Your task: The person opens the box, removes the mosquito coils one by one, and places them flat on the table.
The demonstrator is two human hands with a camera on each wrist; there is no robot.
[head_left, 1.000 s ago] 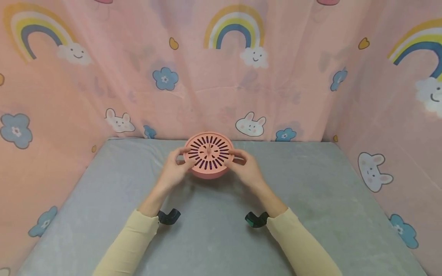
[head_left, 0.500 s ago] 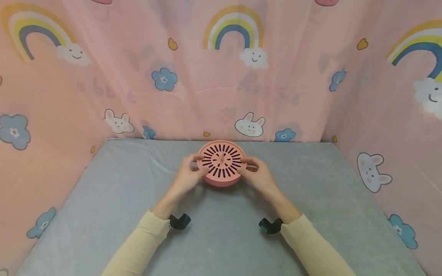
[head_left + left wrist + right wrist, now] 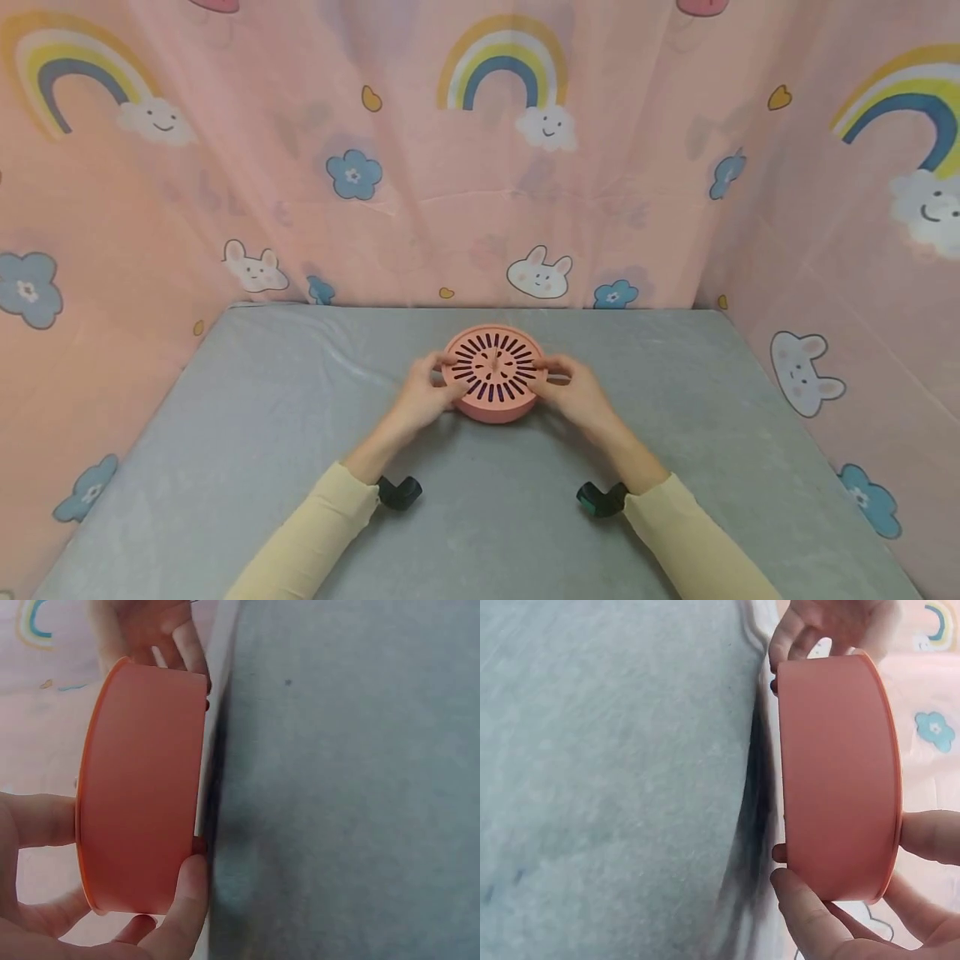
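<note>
A round pink mosquito coil holder [image 3: 494, 408] is held off the table, its lid cut with radiating slots and small drop-shaped holes. My left hand [image 3: 422, 396] grips its left side, thumb on the lid's rim and fingers reaching underneath. On the opposite side my right hand [image 3: 585, 404] holds it the same way. The left wrist view shows the holder's smooth side wall [image 3: 142, 787] and small feet under its base. In the right wrist view, fingertips [image 3: 802, 907] of the right hand support the bottom edge. What is inside the holder is hidden.
Below lies a table [image 3: 480, 517] covered with grey-blue cloth. A pink curtain [image 3: 420, 233] with rainbows, flowers and rabbits rises along its back and both sides. Black wrist camera mounts [image 3: 400, 493] stick out inward from the cuffs.
Both hands have carried the mosquito coil holder to the right and nearer to me, away from the table's back edge. Their hold on it looks the same.
</note>
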